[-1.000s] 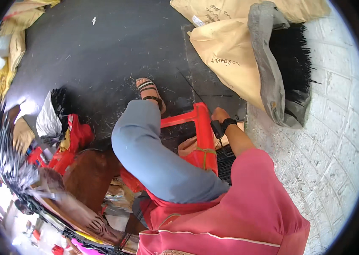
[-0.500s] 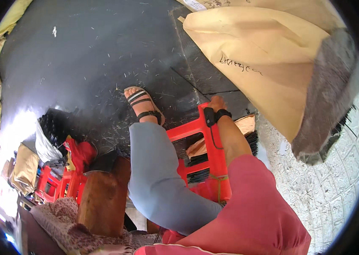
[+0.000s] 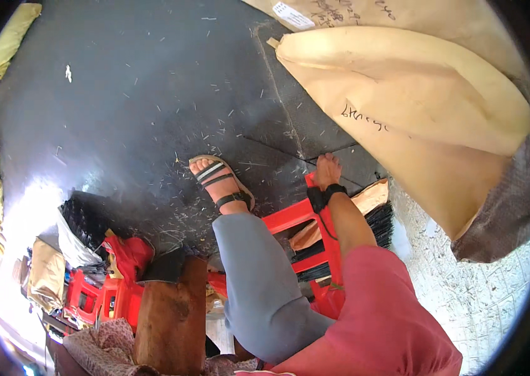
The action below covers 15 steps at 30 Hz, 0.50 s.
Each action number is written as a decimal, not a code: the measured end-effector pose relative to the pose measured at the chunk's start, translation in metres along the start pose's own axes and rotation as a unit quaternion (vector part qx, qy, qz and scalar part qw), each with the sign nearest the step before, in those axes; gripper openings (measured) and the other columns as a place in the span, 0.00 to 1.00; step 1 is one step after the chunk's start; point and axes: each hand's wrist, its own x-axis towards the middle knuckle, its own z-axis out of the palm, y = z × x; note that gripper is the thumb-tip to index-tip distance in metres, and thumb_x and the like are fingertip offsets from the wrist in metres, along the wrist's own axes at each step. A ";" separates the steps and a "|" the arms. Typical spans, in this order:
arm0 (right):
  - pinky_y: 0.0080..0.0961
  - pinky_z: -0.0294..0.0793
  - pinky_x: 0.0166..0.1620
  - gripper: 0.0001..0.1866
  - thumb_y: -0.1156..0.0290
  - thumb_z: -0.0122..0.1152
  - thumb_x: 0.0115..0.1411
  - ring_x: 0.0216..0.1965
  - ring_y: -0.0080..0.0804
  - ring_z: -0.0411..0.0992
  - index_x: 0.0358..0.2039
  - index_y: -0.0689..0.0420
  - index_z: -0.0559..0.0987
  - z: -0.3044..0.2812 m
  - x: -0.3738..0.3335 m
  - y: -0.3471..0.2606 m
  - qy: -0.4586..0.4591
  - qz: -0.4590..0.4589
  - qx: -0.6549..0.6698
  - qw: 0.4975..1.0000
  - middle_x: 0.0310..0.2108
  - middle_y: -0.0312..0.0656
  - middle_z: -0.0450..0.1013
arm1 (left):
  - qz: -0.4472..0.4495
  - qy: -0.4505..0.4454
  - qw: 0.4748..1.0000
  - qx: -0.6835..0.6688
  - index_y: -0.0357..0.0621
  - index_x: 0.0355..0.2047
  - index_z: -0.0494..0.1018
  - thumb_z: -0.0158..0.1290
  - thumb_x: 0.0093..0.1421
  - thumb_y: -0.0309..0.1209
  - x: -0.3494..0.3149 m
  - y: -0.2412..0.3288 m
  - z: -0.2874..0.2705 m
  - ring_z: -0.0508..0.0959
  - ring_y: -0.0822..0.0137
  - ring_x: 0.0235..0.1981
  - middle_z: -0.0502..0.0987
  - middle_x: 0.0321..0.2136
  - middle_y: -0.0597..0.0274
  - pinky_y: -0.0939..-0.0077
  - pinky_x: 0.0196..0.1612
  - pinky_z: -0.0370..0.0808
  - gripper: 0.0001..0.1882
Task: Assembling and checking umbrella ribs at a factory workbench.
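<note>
My right hand [image 3: 328, 170], with a black strap and small black device at the wrist, reaches down to a red plastic stool [image 3: 289, 217]. Its fingers are curled at the far end of the stool's right leg. Black bristle-like strands [image 3: 315, 274] and brown paper [image 3: 306, 235] show through and beside the red frame. My left hand is out of view. A leg in grey trousers [image 3: 252, 269] stands left of the stool, its foot in a strapped sandal [image 3: 222, 183].
Dark floor [image 3: 133, 94] is scattered with pale clippings. A large tan paper sheet [image 3: 403, 94] spreads at far right, above pale textured flooring [image 3: 440, 301]. A wooden block [image 3: 171, 319], red stools [image 3: 111, 294] and a black bristly bundle [image 3: 83, 219] are at left.
The view has shifted, so most things sit lower and farther right. My right hand stays at the stool's leg. The tan sheet's brown end sits nearer the right rim.
</note>
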 end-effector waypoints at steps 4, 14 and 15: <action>0.41 0.74 0.47 0.10 0.72 0.63 0.50 0.49 0.49 0.71 0.34 0.56 0.80 -0.003 0.002 -0.005 -0.011 -0.053 -0.054 0.997 0.43 0.48 0.75 | -0.003 0.002 1.000 -0.013 0.41 0.47 0.69 0.48 0.66 0.35 0.002 0.000 0.000 0.75 0.57 0.39 0.77 0.39 0.53 0.63 0.39 0.74 0.13; 0.41 0.76 0.44 0.07 0.74 0.56 0.53 0.41 0.48 0.77 0.31 0.56 0.81 0.028 0.019 -0.003 0.049 0.007 -0.017 0.999 0.34 0.48 0.79 | 0.001 -0.007 1.000 0.008 0.41 0.48 0.69 0.48 0.66 0.35 0.007 -0.008 0.011 0.75 0.57 0.40 0.77 0.40 0.52 0.62 0.40 0.74 0.14; 0.42 0.76 0.43 0.08 0.75 0.55 0.52 0.41 0.48 0.77 0.31 0.57 0.81 0.016 0.014 -0.003 0.029 -0.031 -0.023 0.999 0.34 0.49 0.78 | 0.000 -0.004 1.000 0.011 0.41 0.48 0.69 0.48 0.67 0.35 0.008 -0.009 0.011 0.75 0.57 0.40 0.77 0.40 0.52 0.62 0.40 0.74 0.14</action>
